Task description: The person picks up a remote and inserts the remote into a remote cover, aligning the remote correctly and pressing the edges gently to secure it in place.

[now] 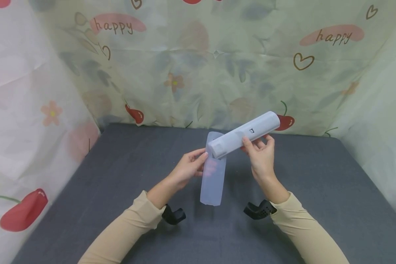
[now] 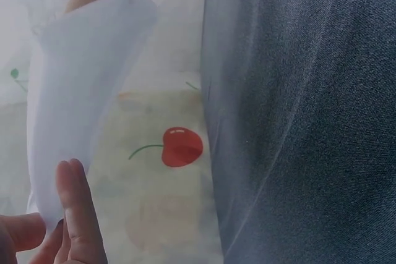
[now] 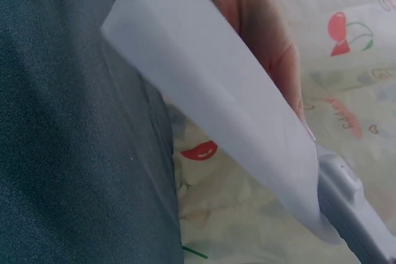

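Translucent sleeve [image 1: 213,175] hangs pinched in your left hand [image 1: 187,169], above the grey table [image 1: 85,190]; your right hand [image 1: 261,156] grips the white remote [image 1: 243,134], which tilts toward two o'clock.

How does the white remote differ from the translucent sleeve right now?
The remote is opaque and solid-looking; the sleeve is see-through and looks thin. The remote slants up toward the right in the right hand; the sleeve hangs nearly straight toward the camera from the left hand. The remote's lower end overlaps the sleeve's top. Both are long, narrow and pale.
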The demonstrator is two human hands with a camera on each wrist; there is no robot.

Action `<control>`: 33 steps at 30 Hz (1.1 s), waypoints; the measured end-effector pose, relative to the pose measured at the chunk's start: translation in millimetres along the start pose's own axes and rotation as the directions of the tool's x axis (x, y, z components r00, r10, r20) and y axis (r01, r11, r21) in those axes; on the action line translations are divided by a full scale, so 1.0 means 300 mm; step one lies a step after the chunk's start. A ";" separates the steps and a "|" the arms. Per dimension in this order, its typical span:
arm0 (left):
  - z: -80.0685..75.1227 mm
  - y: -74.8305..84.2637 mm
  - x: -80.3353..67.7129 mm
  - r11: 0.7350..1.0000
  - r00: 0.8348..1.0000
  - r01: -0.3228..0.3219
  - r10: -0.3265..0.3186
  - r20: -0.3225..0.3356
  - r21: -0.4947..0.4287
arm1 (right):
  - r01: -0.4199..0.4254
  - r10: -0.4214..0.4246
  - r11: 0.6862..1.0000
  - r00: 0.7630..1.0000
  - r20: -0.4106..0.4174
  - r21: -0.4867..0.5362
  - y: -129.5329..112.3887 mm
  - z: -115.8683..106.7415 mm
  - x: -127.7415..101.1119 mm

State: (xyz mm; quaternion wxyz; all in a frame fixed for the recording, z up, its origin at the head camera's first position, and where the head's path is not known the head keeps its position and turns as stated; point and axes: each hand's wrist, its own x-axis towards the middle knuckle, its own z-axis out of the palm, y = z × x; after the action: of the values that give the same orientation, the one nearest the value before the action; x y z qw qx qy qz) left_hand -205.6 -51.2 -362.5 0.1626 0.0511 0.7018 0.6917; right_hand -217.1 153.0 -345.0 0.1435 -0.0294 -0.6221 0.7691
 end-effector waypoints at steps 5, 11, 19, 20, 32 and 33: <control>-0.002 0.001 -0.002 1.000 1.000 -0.013 0.013 0.002 0.002 | -0.022 0.024 0.999 0.998 0.065 -0.023 -0.001 -0.004 -0.001; -0.001 0.009 -0.001 1.000 1.000 0.017 -0.016 -0.026 0.009 | -0.014 0.019 0.999 0.991 0.130 -0.038 -0.009 -0.011 -0.001; 0.001 0.019 0.007 0.998 0.993 0.039 -0.045 -0.110 -0.057 | 0.030 -0.007 0.995 0.973 0.232 -0.093 -0.014 -0.017 -0.001; 0.001 0.018 0.008 0.998 0.992 0.035 -0.042 -0.118 -0.060 | 0.041 -0.016 0.994 0.969 0.246 -0.097 -0.014 -0.018 -0.001; 0.002 0.005 0.013 1.000 0.986 0.013 -0.018 -0.165 -0.027 | 0.110 -0.054 0.987 0.916 0.397 -0.120 -0.013 -0.026 0.012; 0.003 0.004 0.012 1.000 0.986 0.009 -0.013 -0.165 -0.025 | 0.113 -0.053 0.986 0.913 0.405 -0.124 -0.013 -0.027 0.013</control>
State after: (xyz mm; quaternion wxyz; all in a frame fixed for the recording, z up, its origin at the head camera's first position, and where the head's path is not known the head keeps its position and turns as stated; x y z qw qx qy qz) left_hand -208.8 -49.3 -361.7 0.1085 -0.0122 0.7047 0.7010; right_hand -218.3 162.3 -342.4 0.0434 0.1447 -0.6931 0.7048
